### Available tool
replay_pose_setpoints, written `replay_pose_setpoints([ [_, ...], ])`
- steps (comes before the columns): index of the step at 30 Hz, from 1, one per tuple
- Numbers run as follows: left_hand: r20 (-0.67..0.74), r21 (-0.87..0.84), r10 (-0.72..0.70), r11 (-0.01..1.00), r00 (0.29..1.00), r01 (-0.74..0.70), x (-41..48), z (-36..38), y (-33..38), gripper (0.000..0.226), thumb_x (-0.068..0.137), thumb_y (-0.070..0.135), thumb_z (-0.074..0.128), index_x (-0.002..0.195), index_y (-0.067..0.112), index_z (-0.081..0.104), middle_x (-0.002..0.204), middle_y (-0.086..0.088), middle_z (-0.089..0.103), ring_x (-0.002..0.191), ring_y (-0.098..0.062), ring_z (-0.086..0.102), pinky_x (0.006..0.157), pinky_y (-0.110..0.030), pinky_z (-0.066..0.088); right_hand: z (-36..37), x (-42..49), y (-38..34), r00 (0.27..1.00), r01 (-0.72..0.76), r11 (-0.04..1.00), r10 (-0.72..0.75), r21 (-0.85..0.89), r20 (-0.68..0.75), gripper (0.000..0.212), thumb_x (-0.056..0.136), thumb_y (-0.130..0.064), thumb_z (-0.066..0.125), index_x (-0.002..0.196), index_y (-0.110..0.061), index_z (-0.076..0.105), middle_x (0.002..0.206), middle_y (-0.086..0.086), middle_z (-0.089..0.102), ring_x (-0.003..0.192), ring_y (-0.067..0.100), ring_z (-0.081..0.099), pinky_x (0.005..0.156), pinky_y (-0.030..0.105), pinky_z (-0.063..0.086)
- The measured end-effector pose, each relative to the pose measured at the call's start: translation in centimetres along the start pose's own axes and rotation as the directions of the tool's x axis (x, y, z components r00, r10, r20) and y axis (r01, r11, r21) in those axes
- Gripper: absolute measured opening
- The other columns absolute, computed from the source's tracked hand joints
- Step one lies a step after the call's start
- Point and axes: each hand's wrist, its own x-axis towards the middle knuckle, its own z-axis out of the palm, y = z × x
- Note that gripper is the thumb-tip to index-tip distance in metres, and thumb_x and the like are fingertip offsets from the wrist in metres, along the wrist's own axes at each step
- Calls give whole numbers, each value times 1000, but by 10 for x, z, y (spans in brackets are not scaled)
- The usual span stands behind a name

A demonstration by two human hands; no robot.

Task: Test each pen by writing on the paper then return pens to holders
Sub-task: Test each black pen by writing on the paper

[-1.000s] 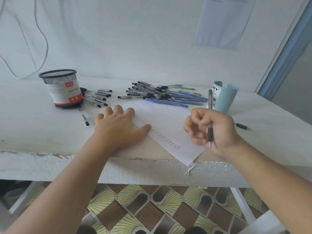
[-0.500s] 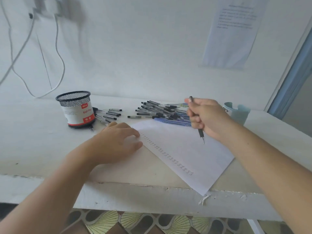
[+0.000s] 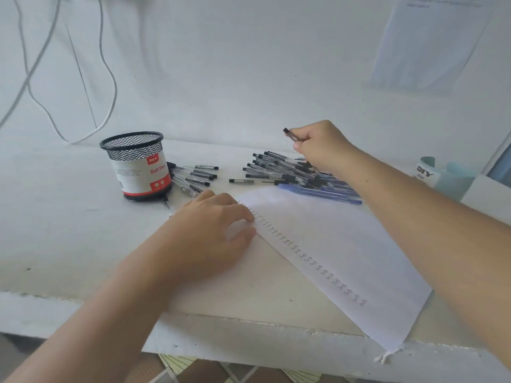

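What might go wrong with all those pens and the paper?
The pen in the right hand hovers over the big pile; dropped there, it might get lost among the others. The paper juts past the table edge, so it may slip if the left hand lifts.

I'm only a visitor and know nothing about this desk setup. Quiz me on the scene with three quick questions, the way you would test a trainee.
1. Multiple choice: what does the right hand hold above the pile of pens?
A) an eraser
B) a ballpoint pen
C) nothing
2. True or false: the black mesh pen holder lies tipped on its side.
3. Fill in: the left hand rests on the edge of the ____.

Key:
1. B, its fingers are curled round it.
2. False, it stands upright.
3. paper
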Motion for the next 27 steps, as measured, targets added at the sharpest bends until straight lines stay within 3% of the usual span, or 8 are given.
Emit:
replay_pose_setpoints([
  [3,6,-2,14,1000,1000,-14,1,0,-3,44,92,59,39,123,45,66,126,22,58,121,-11,45,107,-34,40,11,8,-6,994,48,935,-12,-351,105,17,80,8,44,71,-7,47,73,5,35,67,24,34,55,31,20],
  [4,7,-1,18,1000,1000,-18,1,0,-3,47,90,59,37,123,44,66,126,22,58,121,-11,46,107,-34,40,17,12,-5,993,70,914,-26,-399,113,19,80,8,46,71,-9,51,77,5,41,71,26,41,55,30,26],
  [6,2,2,25,1000,1000,-25,1,0,-3,48,89,58,37,123,42,67,126,22,60,119,-11,47,106,-34,41,31,19,2,996,74,910,-51,-407,68,30,82,5,53,95,-13,73,101,8,62,93,27,59,77,28,50],
  [8,-7,-4,19,1000,1000,-19,1,-1,-4,49,88,58,38,122,38,67,126,23,61,118,-11,47,105,-31,41,41,21,6,997,53,917,-67,-395,-23,35,80,1,58,104,-17,77,115,9,66,104,28,64,91,35,56],
  [11,-18,-6,28,1000,999,-29,0,-1,-3,48,89,55,39,120,34,70,125,21,63,116,-11,49,102,-24,39,51,16,10,995,76,868,-97,-490,-18,33,74,2,59,93,-20,75,104,6,68,107,28,59,84,38,54],
  [19,-60,-23,79,996,995,-80,0,-4,1,26,100,33,57,116,24,76,124,15,69,109,-1,47,94,-8,25,50,9,12,993,89,859,-117,-504,-24,33,81,0,59,104,-16,75,109,3,66,106,27,58,79,34,50],
  [23,-71,-35,41,998,997,-43,-3,-2,-3,29,98,40,54,111,26,77,117,18,72,111,-13,55,99,-19,37,54,6,0,986,131,895,-161,-425,-35,26,80,-2,58,90,-20,74,98,-1,70,100,26,61,81,36,53],
  [27,-56,-46,-9,999,998,6,-4,-3,-2,42,90,48,43,106,27,76,109,17,73,110,-17,55,98,-32,44,67,7,-16,980,179,893,-125,-412,156,23,85,-10,61,89,-26,77,96,-10,71,104,19,56,90,36,39],
])
